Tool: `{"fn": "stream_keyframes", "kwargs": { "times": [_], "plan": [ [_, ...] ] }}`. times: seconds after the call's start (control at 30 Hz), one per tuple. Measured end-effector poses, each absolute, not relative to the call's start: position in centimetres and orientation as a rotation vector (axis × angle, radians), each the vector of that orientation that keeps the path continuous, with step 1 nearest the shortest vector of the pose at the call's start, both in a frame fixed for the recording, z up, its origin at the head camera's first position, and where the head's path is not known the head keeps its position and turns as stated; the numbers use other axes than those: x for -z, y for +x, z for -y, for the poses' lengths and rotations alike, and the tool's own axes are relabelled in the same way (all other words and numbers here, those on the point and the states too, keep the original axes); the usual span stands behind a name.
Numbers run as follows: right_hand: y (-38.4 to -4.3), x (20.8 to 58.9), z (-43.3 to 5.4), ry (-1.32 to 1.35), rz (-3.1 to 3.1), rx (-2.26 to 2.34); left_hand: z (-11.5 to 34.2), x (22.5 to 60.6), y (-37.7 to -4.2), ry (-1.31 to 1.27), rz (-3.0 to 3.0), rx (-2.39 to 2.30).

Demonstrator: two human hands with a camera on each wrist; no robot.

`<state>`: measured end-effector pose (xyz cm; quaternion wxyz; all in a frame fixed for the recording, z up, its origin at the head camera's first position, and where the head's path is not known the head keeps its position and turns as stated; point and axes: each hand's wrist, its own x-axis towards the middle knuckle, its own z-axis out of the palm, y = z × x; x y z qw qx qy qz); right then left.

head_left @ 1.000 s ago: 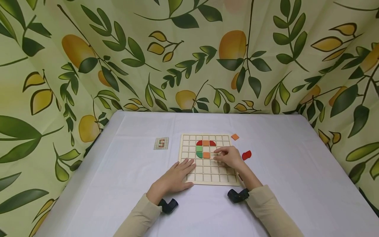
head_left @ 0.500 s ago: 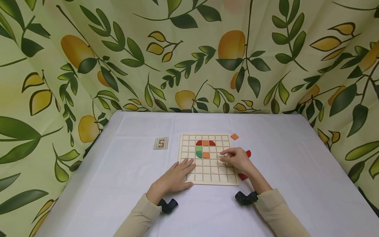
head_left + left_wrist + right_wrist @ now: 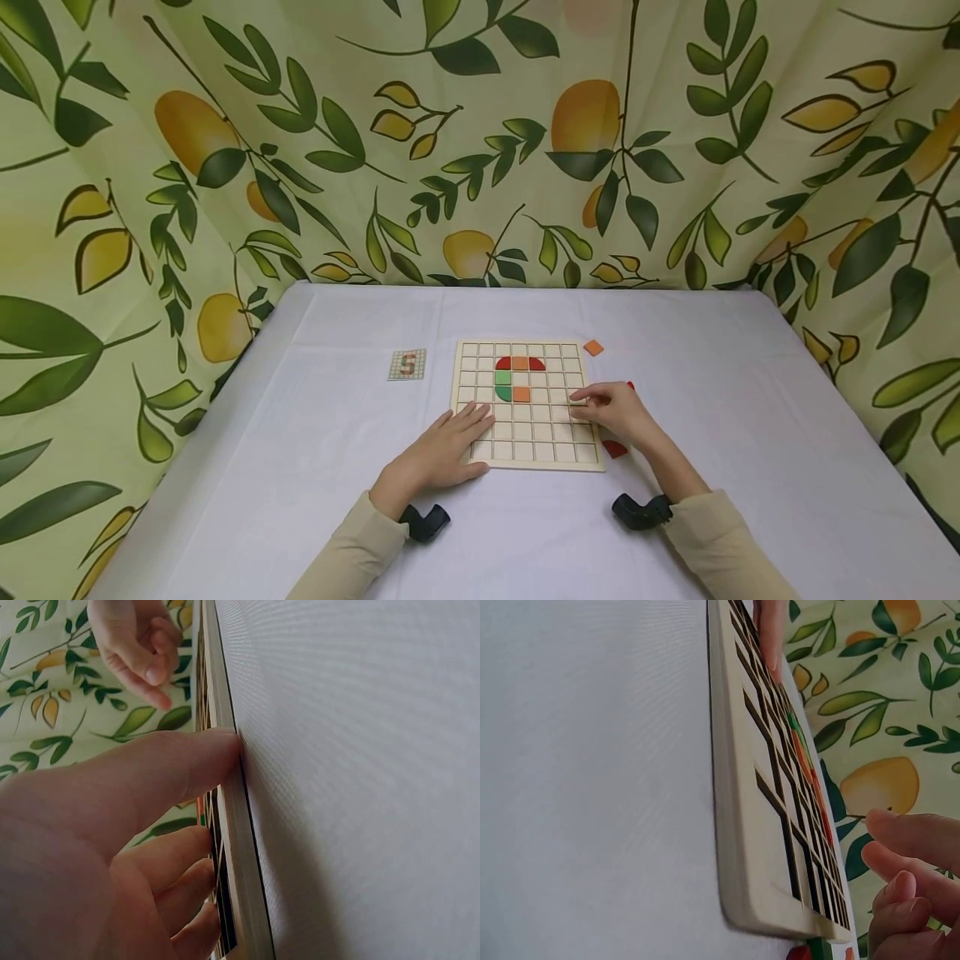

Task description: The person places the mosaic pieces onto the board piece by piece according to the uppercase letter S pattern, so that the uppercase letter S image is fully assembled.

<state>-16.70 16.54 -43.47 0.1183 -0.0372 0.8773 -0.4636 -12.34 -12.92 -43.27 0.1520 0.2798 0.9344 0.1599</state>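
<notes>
My left hand (image 3: 446, 446) lies flat over the lower left of a wooden grid board (image 3: 540, 468), its thumb at the near edge in the left wrist view. Coloured tiles sit in the board's cells: an orange tile (image 3: 520, 363) between two red ones on top, a light green tile (image 3: 502, 377) below, then a dark green tile (image 3: 503, 392) beside another orange tile (image 3: 521, 394). Over the board's right edge hovers my right hand (image 3: 618, 410), fingers loosely bent; the right wrist view shows nothing between thumb and index finger.
A small pattern card (image 3: 407, 365) lies left of the board. To the right are a loose orange tile (image 3: 593, 347), a red piece (image 3: 615, 449) and another red piece mostly behind the right hand. White cloth covers the table; a leaf-print curtain (image 3: 480, 167) hangs behind.
My right hand has drawn back rightward from beside the lower orange tile to the board's right edge. It uncovers a red piece near the wrist. The left hand stays put.
</notes>
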Motion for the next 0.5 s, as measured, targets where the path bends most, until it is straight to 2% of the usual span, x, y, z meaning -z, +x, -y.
{"fn": "stream_keyframes", "kwargs": {
  "times": [0.5],
  "plan": [
    [-15.7,43.6,-18.4,-0.118,-2.526,1.338,13.0,43.3,-12.3,0.812,-2.683,-0.459]
  ]
}}
